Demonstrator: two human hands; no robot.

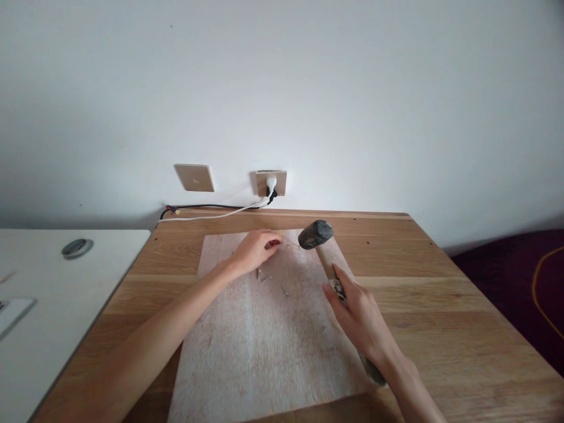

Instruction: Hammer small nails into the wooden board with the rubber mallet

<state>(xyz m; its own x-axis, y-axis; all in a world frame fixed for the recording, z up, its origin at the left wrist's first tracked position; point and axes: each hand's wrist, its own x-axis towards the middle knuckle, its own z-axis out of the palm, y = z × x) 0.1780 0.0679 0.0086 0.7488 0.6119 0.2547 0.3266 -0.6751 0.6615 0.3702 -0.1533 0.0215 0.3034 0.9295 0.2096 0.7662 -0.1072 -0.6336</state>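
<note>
The right hand is nearest to the camera. It is closed around the wooden handle of a hammer, about at the middle of the handle, and the end of the handle comes out below the wrist. The dark head of the hammer is lifted above the far part of the board, a little to the right of the left hand.

The board is a pale, worn sheet that lies flat on the wooden table. Some small nails lie loose on the board, between the two hands and just under the left hand.

The left hand reaches further, to the far part of the board. Its fingers are bent together and pinch something small at the fingertips; I cannot tell exactly what it is, because it is too small.

Behind the table, on the wall, there is a socket with a white plug in it, and a switch plate left of it. A white cable runs along the far edge of the table. To the left stands a white desk.
</note>
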